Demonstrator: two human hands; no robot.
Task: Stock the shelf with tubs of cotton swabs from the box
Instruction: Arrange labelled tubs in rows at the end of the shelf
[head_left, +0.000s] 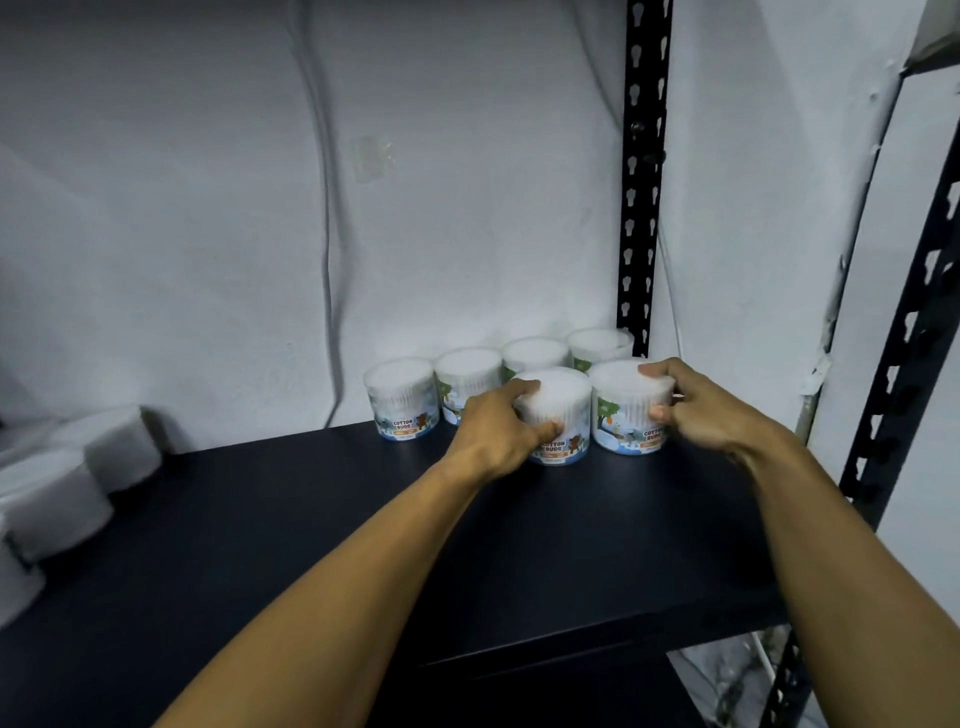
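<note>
Several clear tubs of cotton swabs with "COTTON BUDS" labels stand at the back right of the dark shelf (322, 519). A back row (402, 397) lines the wall. Two tubs stand in front of it. My left hand (498, 428) grips the front left tub (563, 400) from its left side. My right hand (701, 408) grips the front right tub (621, 400) from its right side, fingers over the lid. Both tubs rest upright on the shelf, close beside each other. The box is out of view.
White rolls (62, 493) lie blurred at the shelf's left edge. A black slotted upright (641, 171) stands behind the tubs, another (904, 364) at the right. A white wall with a hanging cable (327, 249) backs the shelf. A lower shelf shows below.
</note>
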